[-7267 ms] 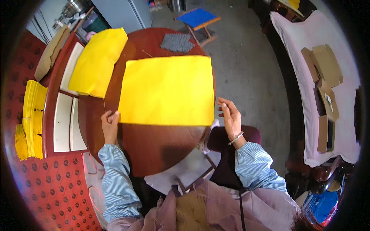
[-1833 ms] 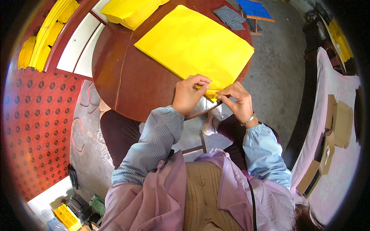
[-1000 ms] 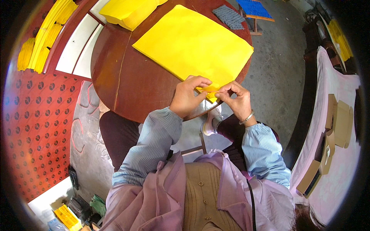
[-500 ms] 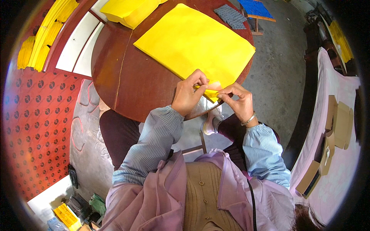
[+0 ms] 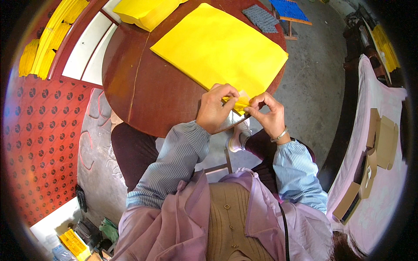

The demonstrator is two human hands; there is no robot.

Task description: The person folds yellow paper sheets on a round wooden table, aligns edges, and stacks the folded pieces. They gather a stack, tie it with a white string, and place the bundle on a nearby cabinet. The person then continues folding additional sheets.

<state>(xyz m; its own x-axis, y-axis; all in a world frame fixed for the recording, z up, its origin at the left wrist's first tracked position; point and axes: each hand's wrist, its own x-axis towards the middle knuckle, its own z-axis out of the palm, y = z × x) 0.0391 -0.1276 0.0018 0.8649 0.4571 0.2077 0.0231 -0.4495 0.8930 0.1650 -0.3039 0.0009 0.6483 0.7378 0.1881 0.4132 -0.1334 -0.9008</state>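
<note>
A stack of large yellow paper sheets (image 5: 222, 48) lies at an angle on the round reddish-brown table (image 5: 165, 93). Its near corner, bent into small folds, reaches the table's near edge. My left hand (image 5: 214, 106) is closed, thumb and forefinger pinching the folded corner from the left. From the right, my right hand (image 5: 267, 115) pinches the same corner between thumb and fingertips. Between the two hands a small pale flap shows above the folds. The fingertips partly hide the folds, so how many sheets are gripped cannot be seen.
Another thick yellow paper stack (image 5: 146, 12) stands on the table's far left. A grey knobbly mat (image 5: 260, 18) lies at its far right edge, near a blue-topped stool (image 5: 291, 9). Opened cardboard boxes (image 5: 378, 150) rest on a pink cloth at right. Yellow bundles (image 5: 50, 41) line the far left.
My left hand has come slightly nearer to me, with its fingers lower on the corner. The pale flap between the hands has shifted and shows less. The right hand has barely moved.
</note>
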